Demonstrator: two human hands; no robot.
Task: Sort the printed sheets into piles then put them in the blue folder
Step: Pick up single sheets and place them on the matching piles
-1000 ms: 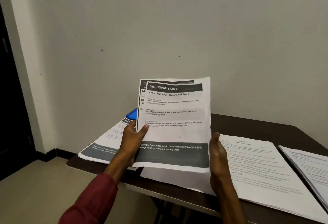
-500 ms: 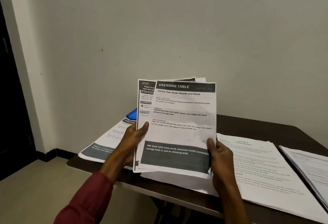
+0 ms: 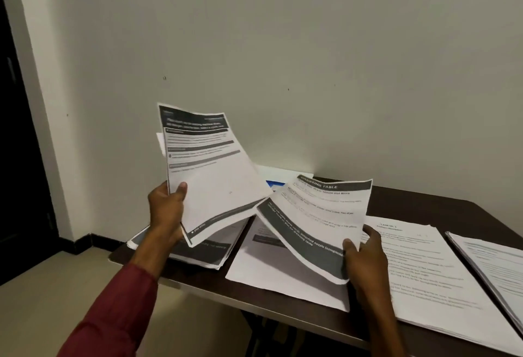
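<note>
My left hand [image 3: 167, 212] grips a stack of printed sheets [image 3: 209, 175] by its lower left edge, held up and tilted above the table. My right hand [image 3: 365, 257] pinches the lower right corner of a single sheet headed "DRESSING TABLE" [image 3: 319, 215], which hangs low and slanted over a pile with a white top sheet [image 3: 280, 274]. Behind the sheets, only a small corner of the blue folder [image 3: 274, 183] shows. A pile with dark footer bands [image 3: 203, 252] lies at the table's left end.
The dark brown table [image 3: 424, 209] stands against a plain wall. Two piles of plain text pages lie on it, one right of centre [image 3: 424, 269] and one at the far right edge [image 3: 495, 260]. A dark doorway [image 3: 17, 144] is at the left.
The "DRESSING TABLE" sheet has come off the front of the held stack. My right hand has carried it down and right toward the table. My left hand has tilted the remaining stack leftward.
</note>
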